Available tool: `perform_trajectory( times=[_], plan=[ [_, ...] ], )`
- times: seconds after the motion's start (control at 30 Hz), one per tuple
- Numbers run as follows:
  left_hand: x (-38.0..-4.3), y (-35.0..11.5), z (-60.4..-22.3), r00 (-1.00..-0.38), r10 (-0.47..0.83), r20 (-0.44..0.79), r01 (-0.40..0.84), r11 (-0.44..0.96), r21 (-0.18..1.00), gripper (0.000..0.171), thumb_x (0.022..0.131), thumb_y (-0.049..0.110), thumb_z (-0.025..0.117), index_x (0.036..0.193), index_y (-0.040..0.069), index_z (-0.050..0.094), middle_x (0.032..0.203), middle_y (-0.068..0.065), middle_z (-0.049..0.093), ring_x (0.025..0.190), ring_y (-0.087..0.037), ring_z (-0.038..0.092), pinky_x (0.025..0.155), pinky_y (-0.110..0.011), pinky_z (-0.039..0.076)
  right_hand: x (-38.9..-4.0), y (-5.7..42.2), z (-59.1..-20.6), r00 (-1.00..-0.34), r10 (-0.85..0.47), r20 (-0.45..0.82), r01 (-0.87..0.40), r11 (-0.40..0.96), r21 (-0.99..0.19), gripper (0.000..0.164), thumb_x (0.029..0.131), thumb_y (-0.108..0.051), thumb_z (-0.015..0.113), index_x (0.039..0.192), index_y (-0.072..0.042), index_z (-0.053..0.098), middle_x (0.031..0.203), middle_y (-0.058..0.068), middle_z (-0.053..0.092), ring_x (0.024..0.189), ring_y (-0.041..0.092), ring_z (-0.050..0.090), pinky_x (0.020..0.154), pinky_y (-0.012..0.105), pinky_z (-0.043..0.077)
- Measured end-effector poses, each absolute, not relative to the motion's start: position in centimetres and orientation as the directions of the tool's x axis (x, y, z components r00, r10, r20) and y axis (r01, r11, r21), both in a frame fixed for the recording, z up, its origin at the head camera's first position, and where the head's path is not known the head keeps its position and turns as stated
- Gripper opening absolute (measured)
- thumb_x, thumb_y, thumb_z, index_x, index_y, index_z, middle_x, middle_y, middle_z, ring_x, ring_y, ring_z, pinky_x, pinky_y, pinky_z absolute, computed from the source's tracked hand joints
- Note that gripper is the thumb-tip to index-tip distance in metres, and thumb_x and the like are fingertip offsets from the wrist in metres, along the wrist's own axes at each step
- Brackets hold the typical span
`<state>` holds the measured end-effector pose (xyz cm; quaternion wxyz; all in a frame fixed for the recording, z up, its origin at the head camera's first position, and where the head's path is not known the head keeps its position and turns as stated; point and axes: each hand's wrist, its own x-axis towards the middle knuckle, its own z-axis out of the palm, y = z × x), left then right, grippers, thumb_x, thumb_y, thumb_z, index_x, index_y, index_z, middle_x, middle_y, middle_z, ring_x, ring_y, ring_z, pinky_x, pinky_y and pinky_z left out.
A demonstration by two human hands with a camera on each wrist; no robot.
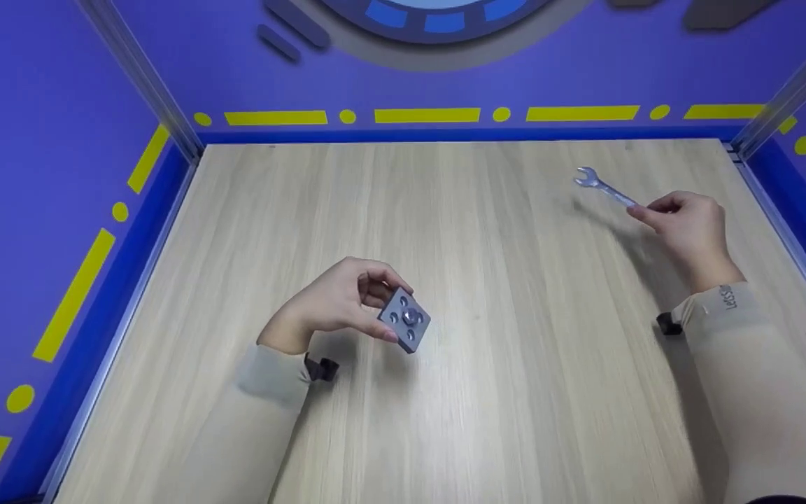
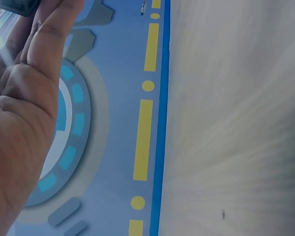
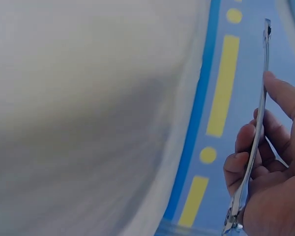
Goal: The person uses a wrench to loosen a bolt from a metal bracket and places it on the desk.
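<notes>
My left hand (image 1: 336,297) grips a grey square metal plate (image 1: 401,333) by its edges, thumb below and fingers above. The plate has several round holes, and a bolt head (image 1: 410,317) stands at its middle. It is tilted above the table, facing the head camera. In the left wrist view only a dark corner of the plate (image 2: 14,5) shows past the fingers. Off to the right, my right hand (image 1: 693,224) holds a silver wrench (image 1: 613,193) by its handle, open-ended head pointing to the far left. The right wrist view shows the wrench (image 3: 256,142) lying along the palm and fingers.
Beneath both hands is a light wood-grain table (image 1: 487,392). Blue-purple panels (image 1: 431,87) with yellow marks enclose its back and sides, with metal posts (image 1: 140,70) at the corners. Small black devices (image 1: 321,369) sit at both wrists.
</notes>
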<state>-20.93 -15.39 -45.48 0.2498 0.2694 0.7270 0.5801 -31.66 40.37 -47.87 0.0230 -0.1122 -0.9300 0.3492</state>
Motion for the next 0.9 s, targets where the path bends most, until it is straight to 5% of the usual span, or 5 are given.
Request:
perform_trajectory(
  times=[0.17, 0.3, 0.9],
  plan=[
    [-21.1, -16.1, -45.5, -0.754, 0.655, -0.048, 0.098, 0.185, 0.978, 0.062, 0.076, -0.001, 0.1, 0.133, -0.005, 0.074, 0.128, -0.023, 0.08, 0.109, -0.023, 0.083, 0.099, -0.037, 0.072, -32.2, 42.5, -47.9, -0.958, 0.258, -0.122, 0.276, 0.722, -0.634, 0.06, 0.107, -0.053, 0.076, 0.139, -0.001, 0.072, 0.129, 0.015, 0.065, 0.112, 0.029, 0.055, 0.083, 0.029, 0.052],
    [-21.1, -16.6, -45.5, -0.766, 0.64, -0.054, 0.083, 0.182, 0.98, 0.064, 0.076, -0.002, 0.1, 0.134, -0.005, 0.074, 0.128, -0.022, 0.08, 0.108, -0.023, 0.084, 0.1, -0.039, 0.072, -32.6, 43.9, -48.0, -0.945, 0.276, -0.173, 0.323, 0.721, -0.614, 0.056, 0.109, -0.045, 0.075, 0.141, 0.0, 0.07, 0.134, 0.021, 0.062, 0.116, 0.033, 0.053, 0.089, 0.037, 0.05],
    [-21.6, -17.5, -45.4, -0.801, 0.599, 0.005, 0.071, 0.086, 0.994, 0.067, 0.074, -0.006, 0.098, 0.134, -0.013, 0.069, 0.124, -0.014, 0.08, 0.106, -0.019, 0.083, 0.093, -0.032, 0.073, -33.1, 46.1, -49.7, -0.96, 0.229, -0.161, 0.28, 0.801, -0.529, 0.04, 0.111, -0.022, 0.071, 0.131, 0.013, 0.075, 0.126, 0.034, 0.068, 0.105, 0.04, 0.061, 0.066, 0.028, 0.054]
  ],
)
